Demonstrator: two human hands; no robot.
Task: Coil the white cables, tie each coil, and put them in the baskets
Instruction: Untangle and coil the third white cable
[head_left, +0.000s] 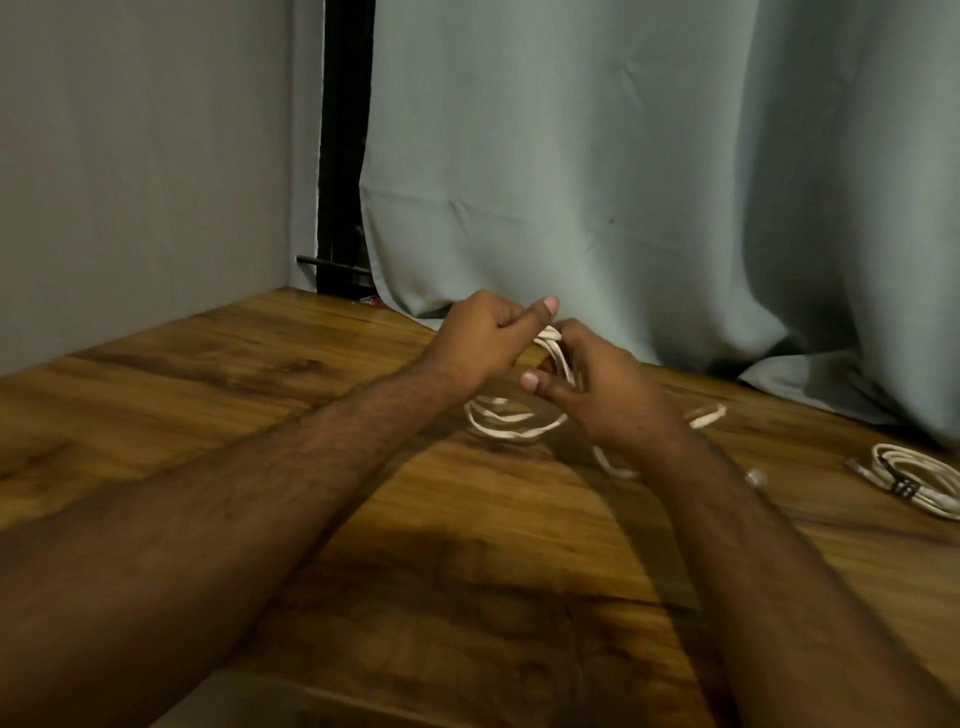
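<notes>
White cable (511, 418) gripped by both hands (480, 338) (597, 379); 1 tied coil (919, 480) right, curtain (649, 182) behind.

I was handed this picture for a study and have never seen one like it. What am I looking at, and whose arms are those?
The single picture comes from a camera worn on a person's head, looking forward and down, so the arms are the wearer's own. No machine is involved. The left hand and right hand together hold a white cable, partly looped into a coil above a wooden table. At the far right lies a second coil, already tied with a dark band. A grey-green curtain hangs behind. No baskets are in view.
</notes>
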